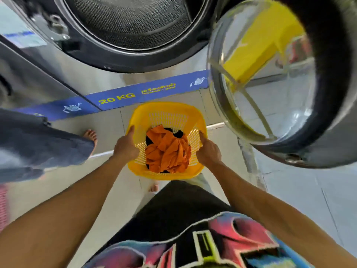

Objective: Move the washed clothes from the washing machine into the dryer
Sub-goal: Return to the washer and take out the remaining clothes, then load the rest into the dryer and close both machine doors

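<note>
At the far left a second person's bare foot [90, 135] and a grey hem stand on the tiled floor [301, 192], clear of the work. Next comes the left hand [125, 146], its fingers [131, 131] clenched over the left rim of the yellow laundry basket [166, 111]. In the middle of the basket lies the washed load, orange clothes [170, 151] bunched over something black. The right hand [209, 151] grips the opposite rim in the same way, so the basket hangs squarely between the two hands, neither one nearer. Directly above and beyond it gapes the washing machine drum [131, 22], which looks empty as far as the blur allows. To the right its glass door [266, 78] stands swung open, close beside the basket's right edge, and I'd say any carry has to clear it. No dryer shows here, and whether the basket rests on the floor or is lifted I cannot tell.
</note>
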A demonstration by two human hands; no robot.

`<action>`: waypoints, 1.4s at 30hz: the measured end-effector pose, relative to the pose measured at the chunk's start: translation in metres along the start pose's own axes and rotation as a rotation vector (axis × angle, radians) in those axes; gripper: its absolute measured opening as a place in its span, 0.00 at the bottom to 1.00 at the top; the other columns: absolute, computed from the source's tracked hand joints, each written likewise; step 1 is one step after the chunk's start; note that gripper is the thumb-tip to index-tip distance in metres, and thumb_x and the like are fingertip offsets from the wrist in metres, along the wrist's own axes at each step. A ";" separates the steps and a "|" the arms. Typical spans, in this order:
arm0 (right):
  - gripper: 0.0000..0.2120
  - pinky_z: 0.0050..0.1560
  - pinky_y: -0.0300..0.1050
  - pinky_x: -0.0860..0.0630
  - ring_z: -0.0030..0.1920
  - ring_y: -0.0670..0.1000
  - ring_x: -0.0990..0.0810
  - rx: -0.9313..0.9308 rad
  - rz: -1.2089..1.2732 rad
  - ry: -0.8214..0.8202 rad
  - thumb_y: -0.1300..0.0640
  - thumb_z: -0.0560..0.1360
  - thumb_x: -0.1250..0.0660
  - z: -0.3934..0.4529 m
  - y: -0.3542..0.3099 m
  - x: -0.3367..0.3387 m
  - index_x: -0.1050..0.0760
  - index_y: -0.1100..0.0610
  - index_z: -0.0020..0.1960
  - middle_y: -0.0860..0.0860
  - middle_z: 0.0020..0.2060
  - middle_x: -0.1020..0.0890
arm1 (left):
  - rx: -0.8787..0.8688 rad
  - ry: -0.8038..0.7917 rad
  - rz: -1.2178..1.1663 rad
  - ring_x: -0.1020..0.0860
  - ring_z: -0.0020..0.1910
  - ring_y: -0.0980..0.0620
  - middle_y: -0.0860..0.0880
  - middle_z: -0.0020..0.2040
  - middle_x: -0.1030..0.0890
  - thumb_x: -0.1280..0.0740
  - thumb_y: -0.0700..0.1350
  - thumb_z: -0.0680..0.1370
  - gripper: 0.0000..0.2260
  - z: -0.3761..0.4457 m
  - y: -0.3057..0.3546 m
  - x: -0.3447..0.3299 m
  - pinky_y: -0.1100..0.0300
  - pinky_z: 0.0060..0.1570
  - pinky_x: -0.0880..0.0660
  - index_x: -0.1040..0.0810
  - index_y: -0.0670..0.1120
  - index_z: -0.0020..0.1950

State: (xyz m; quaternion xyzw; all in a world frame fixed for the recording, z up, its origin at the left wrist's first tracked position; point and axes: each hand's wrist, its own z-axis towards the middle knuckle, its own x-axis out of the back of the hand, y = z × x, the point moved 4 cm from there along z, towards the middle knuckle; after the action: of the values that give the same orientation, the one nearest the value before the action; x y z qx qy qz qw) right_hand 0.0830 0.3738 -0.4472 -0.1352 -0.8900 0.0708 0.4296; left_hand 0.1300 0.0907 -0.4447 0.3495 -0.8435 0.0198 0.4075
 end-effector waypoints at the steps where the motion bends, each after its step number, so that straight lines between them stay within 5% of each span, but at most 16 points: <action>1: 0.34 0.54 0.52 0.23 0.59 0.62 0.20 -0.013 0.022 0.022 0.54 0.80 0.39 -0.014 0.011 -0.003 0.51 0.44 0.81 0.59 0.62 0.20 | -0.048 0.013 0.023 0.24 0.58 0.34 0.34 0.59 0.23 0.36 0.35 0.71 0.43 -0.009 0.003 -0.002 0.48 0.51 0.26 0.52 0.55 0.80; 9: 0.36 0.55 0.52 0.24 0.61 0.62 0.22 -0.167 0.246 0.133 0.58 0.78 0.39 -0.148 0.076 0.000 0.52 0.44 0.81 0.58 0.65 0.21 | -0.369 -0.016 0.159 0.28 0.67 0.38 0.37 0.71 0.29 0.35 0.35 0.72 0.40 -0.094 0.052 0.017 0.50 0.65 0.30 0.48 0.53 0.80; 12: 0.38 0.56 0.52 0.23 0.62 0.62 0.22 -0.246 0.325 0.154 0.59 0.75 0.39 -0.187 0.104 0.003 0.49 0.44 0.81 0.58 0.63 0.20 | -0.431 -0.054 0.248 0.26 0.66 0.38 0.39 0.71 0.28 0.38 0.38 0.74 0.37 -0.123 0.081 0.017 0.54 0.57 0.26 0.48 0.58 0.79; 18: 0.38 0.60 0.52 0.24 0.64 0.60 0.23 -0.389 0.490 0.232 0.61 0.73 0.39 -0.241 0.223 -0.004 0.44 0.44 0.80 0.59 0.63 0.20 | -0.533 -0.140 0.305 0.29 0.69 0.38 0.41 0.74 0.32 0.39 0.39 0.74 0.37 -0.189 0.163 -0.054 0.54 0.64 0.30 0.49 0.61 0.79; 25: 0.37 0.63 0.51 0.26 0.66 0.60 0.24 -0.496 0.586 0.315 0.62 0.73 0.39 -0.291 0.366 0.003 0.44 0.46 0.80 0.59 0.65 0.22 | -0.681 -0.205 0.418 0.27 0.67 0.39 0.41 0.72 0.29 0.37 0.41 0.76 0.35 -0.257 0.284 -0.150 0.56 0.60 0.29 0.48 0.58 0.79; 33: 0.37 0.67 0.53 0.28 0.68 0.61 0.26 -0.583 0.600 0.422 0.61 0.73 0.39 -0.318 0.528 0.049 0.42 0.44 0.79 0.57 0.67 0.23 | -0.789 -0.226 0.430 0.26 0.66 0.39 0.42 0.73 0.29 0.38 0.41 0.77 0.35 -0.314 0.414 -0.253 0.58 0.54 0.30 0.48 0.61 0.79; 42: 0.36 0.63 0.52 0.25 0.68 0.59 0.26 -0.458 0.530 0.363 0.59 0.74 0.40 -0.256 0.579 0.135 0.44 0.40 0.79 0.54 0.67 0.22 | -0.709 -0.214 0.234 0.26 0.65 0.39 0.46 0.74 0.30 0.39 0.36 0.74 0.38 -0.291 0.474 -0.254 0.48 0.57 0.23 0.49 0.63 0.78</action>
State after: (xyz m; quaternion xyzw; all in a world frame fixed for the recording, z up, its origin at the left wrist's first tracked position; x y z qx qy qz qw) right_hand 0.3073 0.9689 -0.3277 -0.4628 -0.7265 -0.0462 0.5058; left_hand 0.1465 0.6869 -0.3097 0.0885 -0.8699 -0.2632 0.4076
